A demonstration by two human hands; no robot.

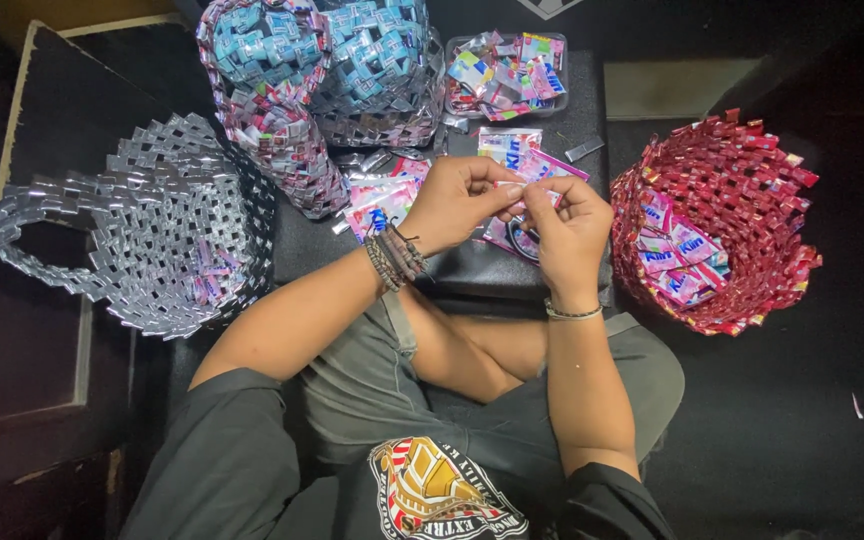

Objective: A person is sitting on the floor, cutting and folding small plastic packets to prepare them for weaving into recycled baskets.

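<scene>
Both hands, left hand (457,200) and right hand (570,225), pinched on a pink wrapper strip (530,190); red woven basket (752,170) of pink wrappers (680,262) beside.

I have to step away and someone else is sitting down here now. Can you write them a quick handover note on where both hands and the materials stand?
Left hand and right hand: both pinch one small pink wrapper strip, held above the lap board.
Loose pink wrappers lie on the board behind the hands; a clear tray of mixed wrappers sits further back.
Red woven basket, to the right, holds more pink wrappers.
Done: silver bag on the left, and a blue and a pink woven piece behind.
Left: the strip in hand is not joined to anything.
</scene>
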